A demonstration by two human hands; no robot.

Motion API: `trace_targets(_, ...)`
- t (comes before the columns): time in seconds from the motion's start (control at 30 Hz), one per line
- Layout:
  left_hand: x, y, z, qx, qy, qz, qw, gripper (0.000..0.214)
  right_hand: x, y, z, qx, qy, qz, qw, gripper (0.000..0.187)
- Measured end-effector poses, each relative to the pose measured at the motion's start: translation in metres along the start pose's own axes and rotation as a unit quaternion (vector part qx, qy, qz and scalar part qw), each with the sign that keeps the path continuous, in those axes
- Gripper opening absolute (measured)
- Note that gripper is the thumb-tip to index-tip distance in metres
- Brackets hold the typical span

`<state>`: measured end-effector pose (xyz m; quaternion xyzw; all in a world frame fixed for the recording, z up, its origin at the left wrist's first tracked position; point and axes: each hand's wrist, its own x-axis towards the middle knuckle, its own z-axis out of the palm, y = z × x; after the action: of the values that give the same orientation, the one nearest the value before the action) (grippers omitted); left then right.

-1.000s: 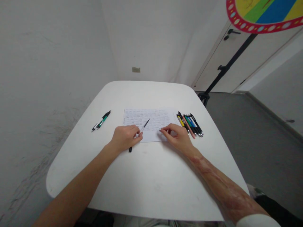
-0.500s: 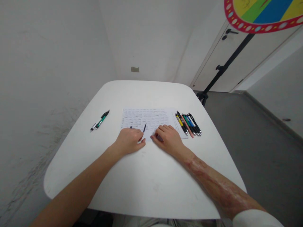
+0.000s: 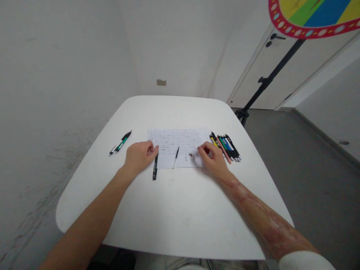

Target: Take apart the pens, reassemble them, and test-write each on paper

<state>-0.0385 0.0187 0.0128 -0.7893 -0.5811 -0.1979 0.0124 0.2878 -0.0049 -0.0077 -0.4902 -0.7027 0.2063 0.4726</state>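
Note:
My left hand (image 3: 140, 156) is at the left edge of a written sheet of paper (image 3: 165, 135). Its thumb and fingers close at the top end of a black pen barrel (image 3: 155, 170), which points down toward me. A slim pen refill (image 3: 176, 156) with a dark upper part lies on the paper between my hands. Right of it are a small metallic pen tip (image 3: 190, 154) and a tiny piece (image 3: 186, 159), perhaps a spring. Over the paper's right side, my right hand (image 3: 213, 159) is curled with thumb and forefinger pinched together; anything between them is too small to make out.
Several pens (image 3: 229, 148) in different colours lie side by side right of the paper. A green and black pen pair (image 3: 122, 141) rests at the left on the white table (image 3: 168, 213). Beyond the table's right edge stands a black stand (image 3: 264, 84) with a colourful wheel (image 3: 317, 18).
My hands have moved apart, the left one leftward and the right one rightward. The refill now lies uncovered on the paper, and the black barrel and small metallic pieces have come into view.

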Motion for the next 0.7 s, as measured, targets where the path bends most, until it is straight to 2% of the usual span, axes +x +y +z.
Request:
trace_targets(0.07, 0.002, -0.002, 0.004, -0.011, -0.021, -0.038, 0.999, 0.034, 0.001, 0.011, -0.001, 0.040, 0.029, 0.053, 0.997, 0.032)
trace_targets(0.17, 0.002, -0.003, 0.009, -0.036, -0.044, -0.065, 0.996, 0.031, 0.002, 0.021, 0.000, 0.093, 0.030, 0.095, 0.991, 0.034)
trace_targets(0.27, 0.002, -0.003, 0.011, -0.044, -0.043, -0.067, 0.996, 0.030, 0.002, 0.023, 0.002, 0.106, 0.022, 0.101, 0.989, 0.030)
trace_targets(0.43, 0.002, -0.004, 0.011, -0.045, -0.026, -0.049, 0.997, 0.027, 0.000, 0.017, 0.003, 0.070, 0.011, 0.087, 0.994, 0.021)
trace_targets(0.57, 0.001, -0.002, 0.006, -0.047, -0.003, -0.041, 0.998, 0.024, 0.001, 0.008, 0.000, 0.013, -0.018, 0.031, 0.999, 0.012)
trace_targets(0.63, 0.001, 0.002, 0.002, -0.051, 0.020, -0.006, 0.998, 0.023, 0.002, 0.000, -0.002, -0.043, -0.063, -0.040, 0.996, 0.007)
trace_targets(0.7, 0.001, 0.010, -0.002, -0.053, 0.035, 0.050, 0.997, 0.023, 0.003, -0.007, -0.004, -0.097, -0.130, -0.111, 0.981, 0.012)
